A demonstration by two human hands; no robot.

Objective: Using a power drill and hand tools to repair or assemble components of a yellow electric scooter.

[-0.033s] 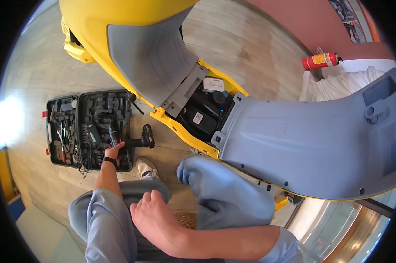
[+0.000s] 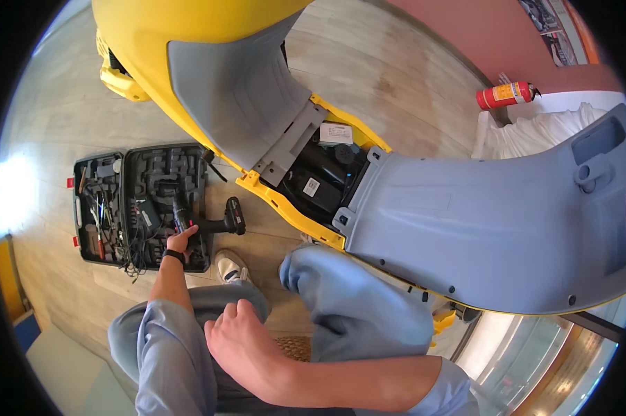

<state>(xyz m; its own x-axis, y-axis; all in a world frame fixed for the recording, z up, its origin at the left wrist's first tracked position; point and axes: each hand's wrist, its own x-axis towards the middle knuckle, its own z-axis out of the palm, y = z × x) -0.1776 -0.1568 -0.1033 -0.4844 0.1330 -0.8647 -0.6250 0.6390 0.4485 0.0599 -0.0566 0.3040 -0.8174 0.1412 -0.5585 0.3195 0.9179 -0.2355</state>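
My left hand [image 2: 180, 243] is closed around the body of a black cordless drill [image 2: 219, 225] over the right half of an open tool case [image 2: 205, 186]. The drill's battery end points right, past the case's edge, and its chuck lies toward the moulded slots. A dark band circles my left wrist. My right hand [image 2: 238, 336] is above my lap with its fingers curled in. The palm is turned from view, so whatever it may hold is hidden.
A yellow and grey scooter body [image 2: 458, 222] stretches across the right, its compartment [image 2: 313, 201] uncovered with black parts inside. Screwdrivers and cables [image 2: 136, 253] fill the case's left side. My shoe [image 2: 230, 265] rests beside the case. A red fire extinguisher [image 2: 505, 96] stands far right.
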